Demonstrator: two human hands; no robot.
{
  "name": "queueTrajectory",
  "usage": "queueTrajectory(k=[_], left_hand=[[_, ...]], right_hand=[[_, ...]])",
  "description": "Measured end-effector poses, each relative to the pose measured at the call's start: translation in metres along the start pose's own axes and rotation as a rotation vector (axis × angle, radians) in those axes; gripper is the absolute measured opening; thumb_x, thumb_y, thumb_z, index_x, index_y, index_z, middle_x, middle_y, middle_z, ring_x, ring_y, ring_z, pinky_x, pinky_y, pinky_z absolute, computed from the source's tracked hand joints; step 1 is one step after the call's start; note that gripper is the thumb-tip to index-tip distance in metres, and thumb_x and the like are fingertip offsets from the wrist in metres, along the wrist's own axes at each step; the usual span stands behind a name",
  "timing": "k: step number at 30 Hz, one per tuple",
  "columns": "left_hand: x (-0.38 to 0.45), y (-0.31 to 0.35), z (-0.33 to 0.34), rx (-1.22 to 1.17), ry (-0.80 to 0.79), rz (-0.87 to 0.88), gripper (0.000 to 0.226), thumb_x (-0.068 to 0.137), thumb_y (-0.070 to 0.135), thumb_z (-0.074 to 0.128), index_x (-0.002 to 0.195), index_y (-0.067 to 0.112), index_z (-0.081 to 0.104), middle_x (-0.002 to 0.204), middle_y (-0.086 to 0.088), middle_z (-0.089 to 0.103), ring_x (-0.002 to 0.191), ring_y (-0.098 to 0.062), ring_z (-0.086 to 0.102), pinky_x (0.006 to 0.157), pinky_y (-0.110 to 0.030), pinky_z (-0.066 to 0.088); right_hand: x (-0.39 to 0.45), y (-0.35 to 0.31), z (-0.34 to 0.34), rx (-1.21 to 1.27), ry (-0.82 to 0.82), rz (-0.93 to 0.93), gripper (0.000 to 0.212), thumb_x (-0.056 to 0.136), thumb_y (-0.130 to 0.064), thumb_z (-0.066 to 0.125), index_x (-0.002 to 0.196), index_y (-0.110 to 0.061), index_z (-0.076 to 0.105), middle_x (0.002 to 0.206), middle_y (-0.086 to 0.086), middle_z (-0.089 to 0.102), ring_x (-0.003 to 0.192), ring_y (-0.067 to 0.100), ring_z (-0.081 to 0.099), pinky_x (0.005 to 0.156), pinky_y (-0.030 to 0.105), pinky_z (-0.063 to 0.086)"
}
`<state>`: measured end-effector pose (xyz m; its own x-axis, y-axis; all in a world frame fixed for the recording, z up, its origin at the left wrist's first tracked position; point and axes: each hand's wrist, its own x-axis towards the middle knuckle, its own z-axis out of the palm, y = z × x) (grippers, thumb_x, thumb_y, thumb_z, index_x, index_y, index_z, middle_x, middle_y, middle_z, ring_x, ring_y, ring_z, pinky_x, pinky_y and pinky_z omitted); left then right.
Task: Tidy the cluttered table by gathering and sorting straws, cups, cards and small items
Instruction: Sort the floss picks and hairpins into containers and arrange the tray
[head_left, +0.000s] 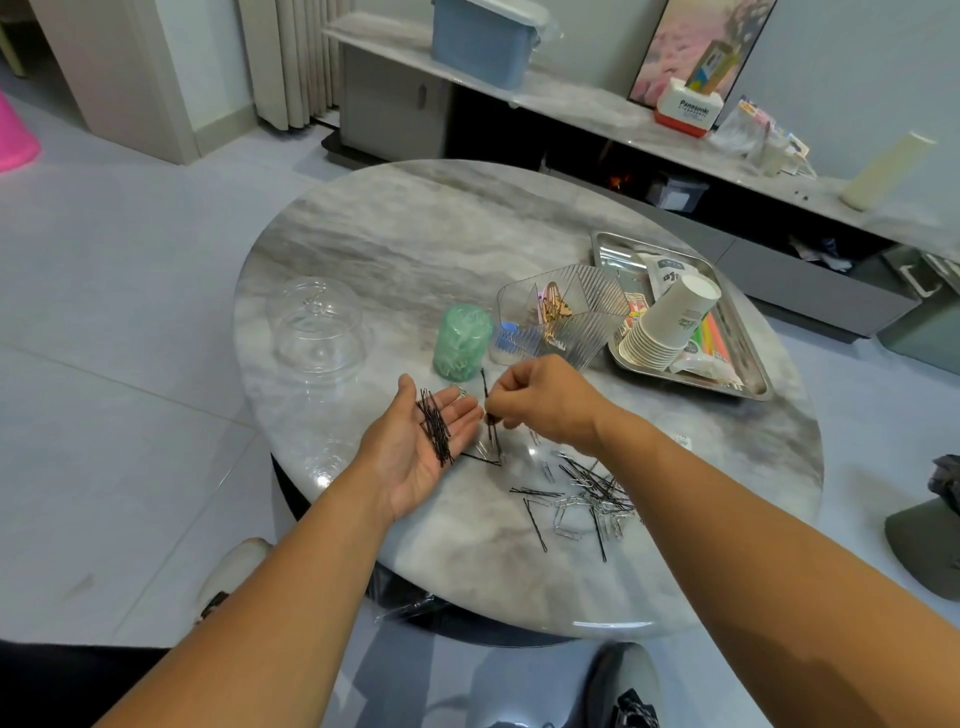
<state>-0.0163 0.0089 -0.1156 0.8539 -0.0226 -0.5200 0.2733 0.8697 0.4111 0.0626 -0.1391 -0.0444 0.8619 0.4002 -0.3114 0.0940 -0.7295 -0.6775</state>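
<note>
I am watching the left hand (428, 441) lying palm up over the table (415, 234), fingers relaxed, cradling a bundle of thin black hairpins (435, 426). The right hand (540, 397) is hanging just beside it, fingers curled, pinching more black pins (491, 423) that are pointing down. More pins are lying mixed with silver paperclips (569, 512) in a loose pile (597, 486) near the right forearm. A green jar (462, 342) is standing behind the hands.
</note>
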Motion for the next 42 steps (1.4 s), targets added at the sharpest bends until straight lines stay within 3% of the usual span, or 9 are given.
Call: queueTrajectory(k=[6, 8, 11, 18, 24, 28, 31, 36, 42], left_hand=[[0.0, -0.001, -0.004, 0.017, -0.065, 0.009, 0.075, 0.105, 0.059, 0.024, 0.139, -0.002, 0.053, 0.13, -0.023, 0.065, 0.121, -0.032, 0.064, 0.101, -0.036, 0.053], [0.0, 0.0, -0.005, 0.027, -0.068, 0.013, 0.074, 0.106, 0.057, 0.023, 0.141, -0.001, 0.052, 0.129, -0.02, 0.067, 0.119, -0.029, 0.066, 0.097, -0.033, 0.056], [0.002, 0.0, -0.004, 0.011, -0.032, 0.015, 0.068, 0.106, 0.054, 0.029, 0.138, 0.001, 0.054, 0.117, -0.016, 0.072, 0.101, -0.023, 0.074, 0.08, -0.03, 0.062], [0.001, -0.001, -0.003, -0.005, -0.028, 0.017, 0.066, 0.106, 0.054, 0.031, 0.134, 0.001, 0.058, 0.112, -0.017, 0.073, 0.104, -0.027, 0.072, 0.082, -0.03, 0.062], [-0.002, 0.0, -0.004, 0.011, -0.067, 0.022, 0.067, 0.106, 0.054, 0.03, 0.13, 0.0, 0.06, 0.112, -0.017, 0.073, 0.098, -0.024, 0.073, 0.083, -0.031, 0.062], [0.002, 0.0, -0.003, -0.115, 0.032, 0.148, 0.052, 0.107, 0.045, 0.038, 0.125, 0.001, 0.058, 0.101, -0.018, 0.074, 0.1, -0.028, 0.073, 0.088, -0.033, 0.06], [0.004, 0.0, 0.001, -0.146, 0.107, 0.252, 0.044, 0.107, 0.043, 0.042, 0.117, 0.003, 0.059, 0.099, -0.017, 0.073, 0.094, -0.025, 0.073, 0.085, -0.03, 0.061], [0.006, 0.002, 0.004, -0.209, 0.143, 0.279, 0.046, 0.107, 0.045, 0.042, 0.118, 0.004, 0.058, 0.099, -0.017, 0.071, 0.09, -0.026, 0.074, 0.078, -0.029, 0.063], [0.002, 0.002, 0.001, -0.192, 0.105, 0.207, 0.052, 0.106, 0.05, 0.041, 0.12, 0.004, 0.058, 0.096, -0.016, 0.074, 0.092, -0.026, 0.075, 0.083, -0.032, 0.062]], right_hand=[[0.004, -0.009, 0.014, 0.176, -0.067, -0.011, 0.009, 0.089, -0.001, 0.074, 0.095, 0.006, 0.073, 0.074, 0.001, 0.072, 0.059, 0.0, 0.065, 0.06, 0.011, 0.051], [0.003, -0.011, 0.015, 0.237, -0.083, -0.011, 0.007, 0.088, 0.007, 0.071, 0.095, 0.005, 0.072, 0.075, 0.003, 0.072, 0.063, 0.006, 0.067, 0.063, 0.014, 0.054], [-0.002, -0.011, 0.011, 0.316, -0.078, 0.005, 0.016, 0.086, 0.009, 0.072, 0.089, -0.006, 0.067, 0.068, 0.002, 0.073, 0.056, 0.006, 0.068, 0.05, 0.012, 0.048], [-0.007, -0.013, 0.01, 0.394, -0.071, 0.05, 0.025, 0.085, -0.002, 0.078, 0.103, -0.01, 0.062, 0.096, 0.021, 0.076, 0.073, 0.022, 0.069, 0.056, 0.023, 0.044], [-0.001, -0.024, 0.011, 0.483, 0.007, 0.004, 0.023, 0.091, 0.003, 0.071, 0.111, -0.003, 0.063, 0.086, 0.02, 0.073, 0.063, 0.018, 0.069, 0.055, 0.023, 0.056], [0.004, -0.014, 0.003, -0.021, 0.075, -0.099, 0.008, 0.087, -0.008, 0.078, 0.093, -0.012, 0.074, 0.085, 0.006, 0.075, 0.069, 0.012, 0.067, 0.071, 0.03, 0.058], [-0.003, -0.007, 0.008, -0.49, -0.134, -0.148, 0.011, 0.08, -0.022, 0.084, 0.091, -0.023, 0.08, 0.078, -0.013, 0.072, 0.073, 0.004, 0.063, 0.073, 0.023, 0.053], [-0.006, -0.014, 0.03, -0.893, -0.17, -0.27, 0.008, 0.085, -0.029, 0.071, 0.092, -0.028, 0.073, 0.095, 0.0, 0.068, 0.083, 0.024, 0.059, 0.061, 0.026, 0.037], [-0.003, -0.024, 0.036, -1.18, -0.203, -0.349, 0.02, 0.095, -0.023, 0.06, 0.084, -0.019, 0.044, 0.07, -0.002, 0.032, 0.075, 0.026, 0.045, 0.064, 0.033, 0.035]])
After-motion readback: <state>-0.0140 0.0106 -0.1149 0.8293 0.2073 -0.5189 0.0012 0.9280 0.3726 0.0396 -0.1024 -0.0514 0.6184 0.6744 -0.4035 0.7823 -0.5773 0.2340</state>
